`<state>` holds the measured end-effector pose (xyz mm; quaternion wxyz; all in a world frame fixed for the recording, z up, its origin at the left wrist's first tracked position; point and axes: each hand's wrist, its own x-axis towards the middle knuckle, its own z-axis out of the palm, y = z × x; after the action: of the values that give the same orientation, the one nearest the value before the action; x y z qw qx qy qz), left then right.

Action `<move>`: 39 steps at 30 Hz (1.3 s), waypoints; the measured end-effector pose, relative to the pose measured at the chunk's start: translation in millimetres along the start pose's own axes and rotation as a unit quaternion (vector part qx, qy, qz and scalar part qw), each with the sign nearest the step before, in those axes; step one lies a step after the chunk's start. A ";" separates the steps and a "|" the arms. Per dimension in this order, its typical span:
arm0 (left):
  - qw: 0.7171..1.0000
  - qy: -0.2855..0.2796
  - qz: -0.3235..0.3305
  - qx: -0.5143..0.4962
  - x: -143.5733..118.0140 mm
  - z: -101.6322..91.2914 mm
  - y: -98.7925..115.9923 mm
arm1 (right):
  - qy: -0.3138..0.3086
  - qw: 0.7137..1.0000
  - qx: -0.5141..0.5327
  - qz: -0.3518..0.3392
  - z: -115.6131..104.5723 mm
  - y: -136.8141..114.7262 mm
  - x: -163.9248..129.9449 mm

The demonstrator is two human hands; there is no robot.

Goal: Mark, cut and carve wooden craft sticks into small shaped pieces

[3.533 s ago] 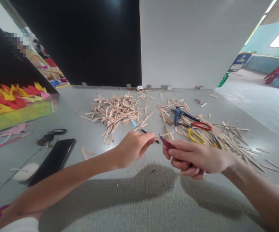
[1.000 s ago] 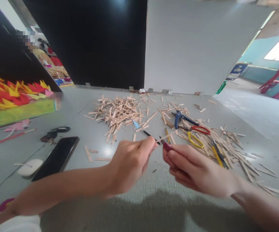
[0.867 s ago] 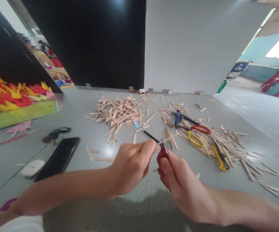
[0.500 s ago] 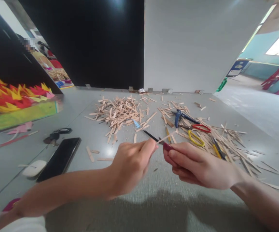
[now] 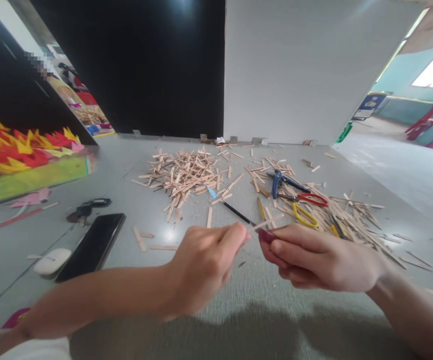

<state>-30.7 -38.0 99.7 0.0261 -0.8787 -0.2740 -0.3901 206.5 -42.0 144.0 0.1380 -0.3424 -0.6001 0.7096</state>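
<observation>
My left hand (image 5: 211,265) is closed, pinching a thin wooden stick (image 5: 267,223) that points up and to the right. My right hand (image 5: 317,257) is closed around a small knife (image 5: 267,236) with a maroon handle; its blade is mostly hidden by the stick and fingers. The two hands are close together, a small gap between them, above the grey surface. Just beyond them lies a black-handled paintbrush (image 5: 239,212) with a light blue end. A yellow pencil-like stick (image 5: 261,209) lies beside it.
A heap of short wooden sticks (image 5: 186,175) lies ahead. To the right are blue-handled pliers (image 5: 276,182), red-and-yellow scissors (image 5: 306,215), a yellow-black cutter (image 5: 338,227) and scattered strips (image 5: 370,230). On the left are a phone (image 5: 92,245), white case (image 5: 53,261) and keys (image 5: 87,210).
My right hand has shifted right with the knife. The stick in my left hand has also moved a little to the right and lower, now crossing in front of the blade.
</observation>
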 end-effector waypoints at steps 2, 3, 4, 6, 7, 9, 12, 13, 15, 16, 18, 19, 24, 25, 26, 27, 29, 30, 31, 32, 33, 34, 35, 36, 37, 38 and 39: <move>1.000 0.018 -0.008 0.009 -2.7 2.4 0.1 | 0.119 0.990 -0.044 -0.063 22.2 17.1 12.3; 1.000 0.020 -0.009 0.007 -3.3 2.9 -0.4 | 0.143 0.984 -0.055 -0.088 32.9 25.5 18.0; 1.000 0.018 -0.008 0.003 -3.2 2.8 -1.0 | 0.159 0.980 -0.061 -0.103 41.2 32.2 22.4; 1.000 0.009 -0.006 -0.002 -1.4 0.6 -2.1 | 0.176 0.975 -0.069 -0.121 47.3 36.8 24.3; 1.000 0.007 -0.004 -0.003 0.1 -1.0 -2.5 | 0.176 0.974 -0.076 -0.119 44.9 34.3 21.6; 1.000 -0.002 0.008 -0.007 3.2 -4.3 -2.6 | 0.163 0.977 -0.102 -0.092 32.8 22.3 11.4; 1.000 -0.018 0.021 0.002 5.2 -5.0 -1.8 | 0.088 0.987 -0.133 -0.016 15.5 5.4 -0.6; 1.000 -0.017 0.017 0.013 4.8 -3.6 -1.7 | 0.099 0.987 -0.126 -0.021 13.8 4.3 -0.4; 0.999 -0.005 0.004 0.034 2.6 0.6 -2.3 | 0.129 0.986 -0.100 -0.044 17.0 9.5 6.2; 0.999 -0.002 -0.002 0.040 1.3 2.8 -3.0 | 0.150 0.982 -0.090 -0.067 20.9 14.4 11.2; 0.999 -0.001 -0.011 0.036 -0.6 6.0 -5.1 | 0.176 0.976 -0.083 -0.102 29.3 24.2 20.0; 1.000 -0.003 -0.012 0.025 -0.8 6.5 -6.4 | 0.179 0.974 -0.083 -0.112 32.6 27.3 22.5; 0.995 -0.076 -0.046 -0.051 8.1 -0.4 -12.4 | 0.135 0.988 -0.055 -0.058 34.3 18.2 14.0; 0.991 -0.095 -0.063 -0.073 11.2 -2.5 -13.5 | 0.122 0.991 -0.049 -0.034 32.5 13.6 10.5; 0.986 -0.111 -0.080 -0.098 14.3 -4.4 -14.5 | 0.107 0.993 -0.042 -0.013 30.2 9.2 7.3; 0.981 -0.120 -0.094 -0.124 17.4 -6.2 -15.6 | 0.091 0.995 -0.033 0.003 27.7 5.2 4.4; 0.971 -0.132 -0.110 -0.166 22.5 -9.3 -17.5 | 0.063 0.998 -0.009 0.015 22.5 -0.1 -0.5; 0.967 -0.137 -0.115 -0.179 24.5 -10.9 -18.3 | 0.055 0.998 0.005 0.015 20.3 -1.4 -2.6; 0.964 -0.141 -0.121 -0.189 26.1 -12.5 -18.9 | 0.053 0.998 0.020 0.015 18.4 -2.0 -4.6; 0.961 -0.145 -0.128 -0.196 27.4 -14.1 -19.3 | 0.053 0.998 0.035 0.015 17.1 -2.0 -6.4; 0.958 -0.150 -0.136 -0.204 28.5 -15.7 -19.5 | 0.055 0.997 0.051 0.017 16.3 -1.8 -8.2; 0.954 -0.156 -0.144 -0.212 29.4 -17.4 -19.6 | 0.057 0.996 0.067 0.020 16.0 -1.6 -9.8; 0.950 -0.162 -0.152 -0.221 30.3 -19.0 -19.6 | 0.057 0.995 0.081 0.022 16.1 -1.5 -11.1; 0.945 -0.169 -0.159 -0.230 31.3 -20.6 -19.5 | 0.058 0.994 0.090 0.024 16.6 -1.6 -12.2; 0.941 -0.176 -0.164 -0.238 32.2 -22.0 -19.4 | 0.056 0.993 0.096 0.027 17.3 -2.0 -13.0; 0.937 -0.182 -0.169 -0.245 33.2 -23.3 -19.3 | 0.054 0.993 0.098 0.028 18.0 -2.7 -13.5; 0.933 -0.187 -0.175 -0.251 34.1 -24.5 -19.3 | 0.053 0.994 0.097 0.027 18.7 -3.5 -13.7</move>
<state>-38.1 -12.3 137.3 -0.3156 -0.8519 -0.3166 -0.2728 203.5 -63.7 152.5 0.1830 -0.3810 -0.5110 0.7485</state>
